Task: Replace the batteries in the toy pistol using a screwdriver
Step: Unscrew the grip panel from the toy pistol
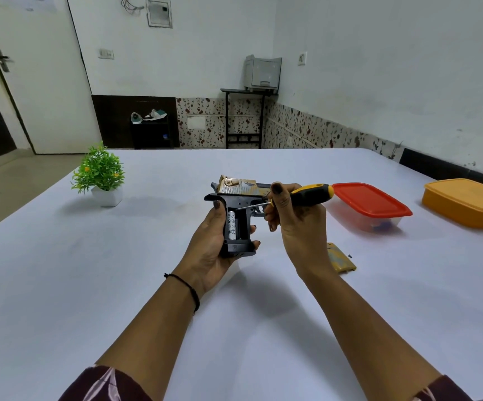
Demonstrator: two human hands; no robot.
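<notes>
One battery (pixel 232 225) shows in the open grip of toy pistol (pixel 236 198), held over bench (pixel 147 256) centre, left hand (pixel 211 241) wrapped round grip. Right hand (pixel 295 218) pinches screwdriver (pixel 309 195), tip at battery's 12 o'clock end. Cover (pixel 341 257) off, at 4 o'clock. Step, likely: prying cell out. Next calls for gentle levering.

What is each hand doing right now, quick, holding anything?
Left hand: closed around the toy pistol, at its grip.
Right hand: closed on the screwdriver, tip at the open battery compartment.
</notes>
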